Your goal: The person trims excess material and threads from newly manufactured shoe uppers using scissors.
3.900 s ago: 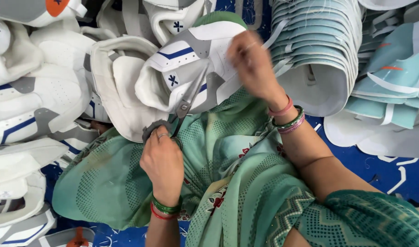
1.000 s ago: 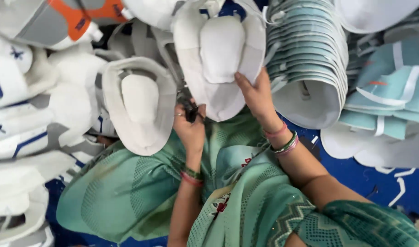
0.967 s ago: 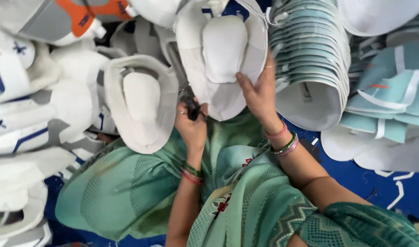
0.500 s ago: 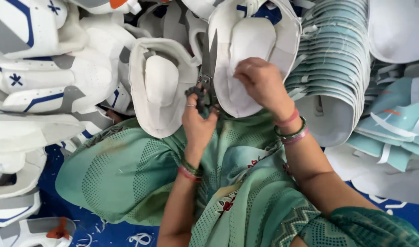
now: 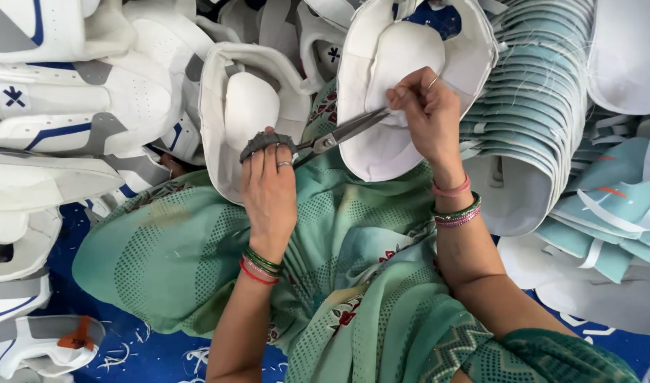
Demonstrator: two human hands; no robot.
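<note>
Her left hand (image 5: 268, 186) grips the scissors (image 5: 318, 140) by their padded handles while the fingers of her right hand (image 5: 425, 113) pinch the white padded piece (image 5: 403, 85) above her lap, seemingly light, soft and best held by its rim.

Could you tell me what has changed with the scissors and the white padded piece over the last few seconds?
The left hand has drawn back leftward with the grey-handled steel scissors, whose blades now point right toward the white padded shoe piece. The right hand has moved onto the piece's middle, pinching at the blade tips. Unchanged: scissors still in the left hand, the piece over the green-clothed lap, and the stacked teal pieces.
</note>
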